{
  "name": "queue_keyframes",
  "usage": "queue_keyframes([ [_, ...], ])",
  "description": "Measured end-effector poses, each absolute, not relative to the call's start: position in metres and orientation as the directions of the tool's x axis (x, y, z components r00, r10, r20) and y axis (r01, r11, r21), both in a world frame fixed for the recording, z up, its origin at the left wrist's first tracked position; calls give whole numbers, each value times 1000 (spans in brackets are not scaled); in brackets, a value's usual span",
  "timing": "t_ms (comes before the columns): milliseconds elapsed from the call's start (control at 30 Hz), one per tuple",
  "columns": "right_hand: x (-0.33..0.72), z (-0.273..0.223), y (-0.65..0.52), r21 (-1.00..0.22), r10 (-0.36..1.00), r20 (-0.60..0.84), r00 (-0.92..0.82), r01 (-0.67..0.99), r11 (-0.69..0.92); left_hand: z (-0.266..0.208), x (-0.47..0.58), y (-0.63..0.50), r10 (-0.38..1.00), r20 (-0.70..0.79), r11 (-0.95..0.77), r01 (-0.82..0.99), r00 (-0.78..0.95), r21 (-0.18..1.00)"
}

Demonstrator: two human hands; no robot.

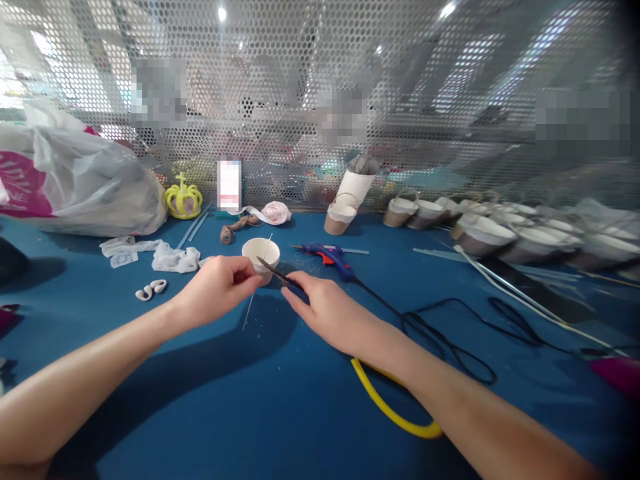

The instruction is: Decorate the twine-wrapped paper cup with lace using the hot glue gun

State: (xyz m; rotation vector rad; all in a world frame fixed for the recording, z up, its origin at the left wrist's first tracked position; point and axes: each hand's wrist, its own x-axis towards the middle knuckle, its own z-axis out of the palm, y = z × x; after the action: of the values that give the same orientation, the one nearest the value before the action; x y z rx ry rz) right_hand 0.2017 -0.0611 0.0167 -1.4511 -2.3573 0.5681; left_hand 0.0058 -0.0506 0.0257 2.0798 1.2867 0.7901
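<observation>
My left hand (pixel 223 285) is closed in a pinch beside a small white paper cup (pixel 271 248). A thin pale strand (pixel 248 312) passes by its fingertips, its upper end over the cup and its lower end slanting down toward the table. My right hand (pixel 330 312) is wrapped round the dark handles of a pair of scissors (pixel 278 273). Their narrow blades point left across the front of the cup, close to my left fingertips. Whether the blades touch the strand I cannot tell. Behind the right hand lies a blue glue gun (pixel 327 252) with a red trigger.
Several small buckets with white rims (pixel 485 233) crowd the right side. A black cord (pixel 445 333) and a yellow tube (pixel 390 410) lie on the blue table (pixel 240 413). At the back stand a plastic bag (pixel 100 180), a yellow crown (pixel 183 199) and perforated metal mesh (pixel 280 80).
</observation>
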Motion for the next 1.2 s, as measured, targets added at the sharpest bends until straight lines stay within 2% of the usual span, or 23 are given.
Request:
queue_keyframes([
  [167, 205, 28, -62, -602, 837, -42, -546, 682, 415, 24, -2, -39, 867, 19, -230, 366, 497, 902],
  [400, 205, 35, -64, -665, 805, -70, -589, 629, 403, 28, -11, -34, 795, -64, -30, 145, 603, 989],
  [500, 204, 35, -65, -701, 797, -33, -603, 582, 411, 24, -15, -30, 713, -58, 105, -25, 699, 994],
  [633, 204, 32, -65, -737, 780, 25, -625, 516, 437, 11, -10, -31, 631, -30, 282, -193, 775, 940],
  [733, 204, 32, -65, -736, 771, 59, -634, 494, 463, 5, -1, -38, 592, 23, 314, -256, 805, 914],
  [800, 204, 32, -65, -724, 772, 72, -631, 499, 476, 7, 3, -42, 616, 54, 267, -273, 786, 924],
  [867, 203, 31, -66, -701, 792, 76, -606, 532, 474, 12, 5, -46, 701, 62, 98, -182, 711, 978],
  [933, 202, 27, -65, -656, 831, 82, -550, 598, 460, 19, 6, -49, 816, 117, -216, 111, 566, 970],
  [967, 202, 25, -64, -630, 850, 84, -520, 633, 450, 21, 6, -50, 854, 184, -367, 314, 486, 875],
  [1000, 201, 23, -63, -608, 863, 85, -498, 661, 441, 24, 6, -51, 864, 283, -478, 497, 417, 725],
  [1067, 201, 20, -61, -587, 875, 70, -480, 689, 425, 27, 7, -53, 827, 422, -551, 679, 371, 485],
  [1100, 202, 19, -60, -590, 874, 53, -482, 691, 417, 28, 6, -54, 818, 438, -557, 701, 372, 446],
  [1133, 202, 20, -59, -600, 872, 32, -489, 689, 408, 28, 6, -54, 825, 417, -554, 694, 383, 460],
  [1200, 204, 22, -59, -627, 859, -6, -511, 672, 395, 30, 4, -52, 853, 328, -522, 635, 406, 570],
])
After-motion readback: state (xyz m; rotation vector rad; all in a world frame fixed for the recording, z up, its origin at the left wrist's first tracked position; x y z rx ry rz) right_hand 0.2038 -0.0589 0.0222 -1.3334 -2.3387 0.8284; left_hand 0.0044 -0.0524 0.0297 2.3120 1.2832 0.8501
